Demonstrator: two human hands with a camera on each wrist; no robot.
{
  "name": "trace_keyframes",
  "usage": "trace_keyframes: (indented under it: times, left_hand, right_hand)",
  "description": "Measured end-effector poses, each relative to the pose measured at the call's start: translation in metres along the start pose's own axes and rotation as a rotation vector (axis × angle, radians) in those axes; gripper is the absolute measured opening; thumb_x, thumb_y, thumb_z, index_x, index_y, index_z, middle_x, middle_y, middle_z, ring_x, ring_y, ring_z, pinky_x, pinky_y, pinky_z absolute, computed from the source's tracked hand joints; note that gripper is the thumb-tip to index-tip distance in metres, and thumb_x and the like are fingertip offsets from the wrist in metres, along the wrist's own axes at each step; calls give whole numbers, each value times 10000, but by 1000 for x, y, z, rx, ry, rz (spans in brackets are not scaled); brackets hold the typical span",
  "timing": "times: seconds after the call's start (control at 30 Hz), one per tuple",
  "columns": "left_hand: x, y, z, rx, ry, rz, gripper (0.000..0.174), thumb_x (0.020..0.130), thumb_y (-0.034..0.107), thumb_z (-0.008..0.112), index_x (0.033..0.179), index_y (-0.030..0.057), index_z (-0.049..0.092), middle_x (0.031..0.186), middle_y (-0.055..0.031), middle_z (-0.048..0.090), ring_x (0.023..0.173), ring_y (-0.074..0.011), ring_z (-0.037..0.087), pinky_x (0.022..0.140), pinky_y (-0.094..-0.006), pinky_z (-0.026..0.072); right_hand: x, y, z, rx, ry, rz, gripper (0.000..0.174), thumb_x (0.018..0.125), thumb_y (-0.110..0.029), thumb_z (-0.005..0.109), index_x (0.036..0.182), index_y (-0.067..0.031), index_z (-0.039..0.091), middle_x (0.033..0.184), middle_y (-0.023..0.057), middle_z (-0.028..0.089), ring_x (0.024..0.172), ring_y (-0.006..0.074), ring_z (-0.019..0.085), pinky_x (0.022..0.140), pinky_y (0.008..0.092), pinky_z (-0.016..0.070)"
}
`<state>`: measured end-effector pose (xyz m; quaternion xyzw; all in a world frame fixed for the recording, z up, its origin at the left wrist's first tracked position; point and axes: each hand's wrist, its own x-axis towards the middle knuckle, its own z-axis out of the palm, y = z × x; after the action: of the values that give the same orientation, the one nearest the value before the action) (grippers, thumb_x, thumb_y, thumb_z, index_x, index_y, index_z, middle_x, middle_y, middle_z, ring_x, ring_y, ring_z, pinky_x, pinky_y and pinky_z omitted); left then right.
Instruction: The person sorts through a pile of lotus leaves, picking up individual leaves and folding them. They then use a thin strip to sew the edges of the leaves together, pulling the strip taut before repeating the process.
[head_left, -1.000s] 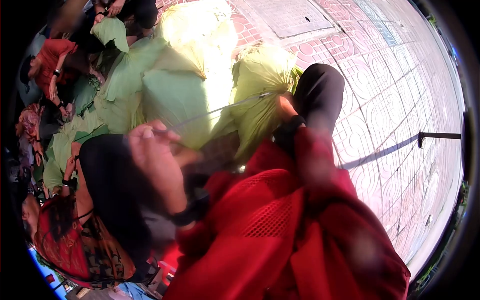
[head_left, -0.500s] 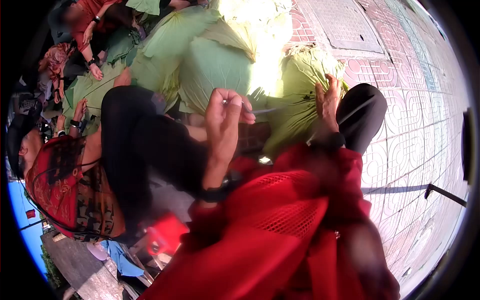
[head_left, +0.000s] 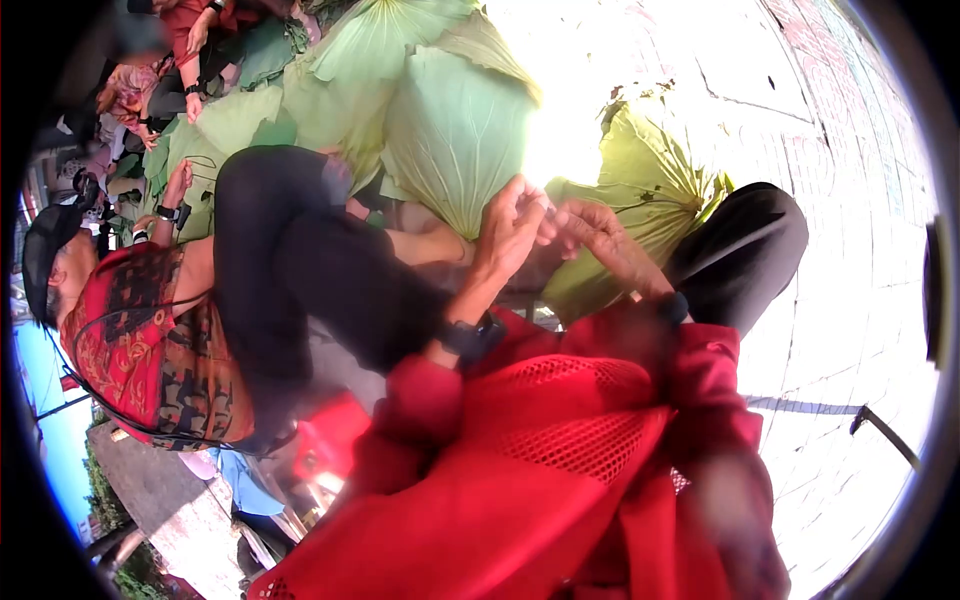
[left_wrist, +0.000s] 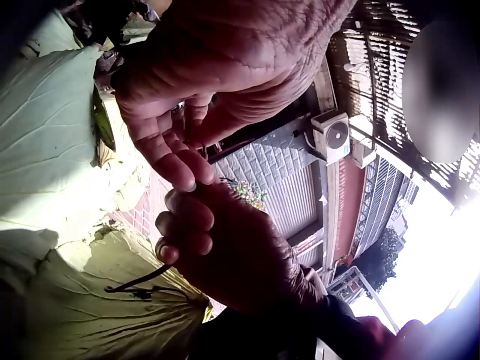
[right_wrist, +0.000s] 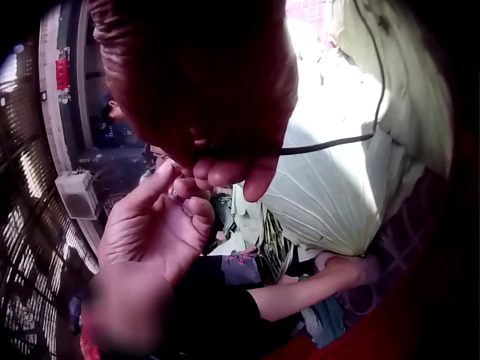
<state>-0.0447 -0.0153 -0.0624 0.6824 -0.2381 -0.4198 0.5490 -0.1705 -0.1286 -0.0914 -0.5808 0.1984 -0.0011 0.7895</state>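
My left hand (head_left: 508,235) and right hand (head_left: 612,245) meet at their fingertips above the leaf bundles. A dark, thin strand (right_wrist: 326,145) comes out from the curled fingers of my right hand (right_wrist: 202,90) in the right wrist view. Its bent free part (left_wrist: 139,280) shows below the right hand (left_wrist: 232,247) in the left wrist view. The left thumb and fingers pinch together at the meeting point; what lies between them is mostly hidden. Beyond the right hand lies a yellow-green leaf bundle (head_left: 650,180), with a larger pale green leaf (head_left: 458,130) on the left.
More leaves (head_left: 240,120) spread toward the upper left. A seated person in a patterned red top (head_left: 160,340) is at the left, with other people farther back. Bright tiled pavement (head_left: 820,260) lies on the right. My dark-clothed knee (head_left: 745,240) adjoins the bundle.
The left hand has moved right and the right hand has come off the yellow-green bundle, so their fingertips now meet. The strand stretched between them earlier no longer shows taut. The head view has shifted.
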Motion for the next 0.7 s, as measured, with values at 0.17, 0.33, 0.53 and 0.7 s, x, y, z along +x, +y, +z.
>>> trace_keyframes:
  times: [0.17, 0.33, 0.53, 0.7]
  left_hand:
    - [31, -25, -30, -77, 142, -176, 211, 914, 216, 519, 972, 15, 541, 875, -100, 623, 769, -188, 628, 663, -301, 532]
    - [75, -109, -110, -127, 533, -317, 423, 907, 313, 524, 1195, 13, 447, 1114, -156, 567, 996, -271, 582, 814, -395, 512]
    - [70, -207, -135, -264, 601, -730, 697, 887, 500, 504, 1363, 23, 326, 1354, -173, 410, 1206, -373, 422, 924, -474, 428]
    - [51, -244, -141, -116, 350, -440, 691, 882, 453, 514, 1412, 79, 277, 1426, -149, 288, 1210, -367, 409, 920, -457, 420]
  right_hand:
    - [8, 29, -20, -183, 144, 39, 280, 918, -279, 544, 1058, -38, 565, 874, 42, 605, 810, 143, 555, 759, 274, 433]
    - [17, 46, -28, 98, 412, 119, 448, 857, -277, 612, 1198, -4, 511, 941, 118, 642, 860, 196, 610, 774, 311, 482]
    - [20, 29, -28, -72, 420, 177, 335, 842, -253, 602, 1021, 30, 621, 944, 126, 644, 857, 188, 608, 744, 287, 472]
    - [23, 34, -22, -63, 423, 119, 221, 878, -194, 542, 939, 2, 626, 840, 79, 597, 767, 167, 551, 672, 289, 435]
